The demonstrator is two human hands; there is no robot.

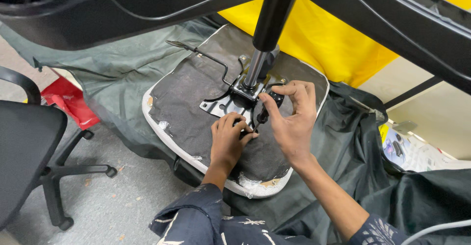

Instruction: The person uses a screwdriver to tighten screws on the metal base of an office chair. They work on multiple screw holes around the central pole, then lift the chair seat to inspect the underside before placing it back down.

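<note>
— We note a grey floor (105,203), speckled with small bits of debris, at lower left. What stands on it?

— A black office chair (29,147) on a star base with castors, at the left edge. Behind it we record a red bag (68,103) lying on the floor, partly under a dark green cloth (117,73) that spreads wide across the middle and right.

— And farther back?

— A yellow sheet (319,39) at upper centre, with a pale surface (431,112) crossed by a dark strip to the right. Light is even and bright; we cannot tell its source.
</note>
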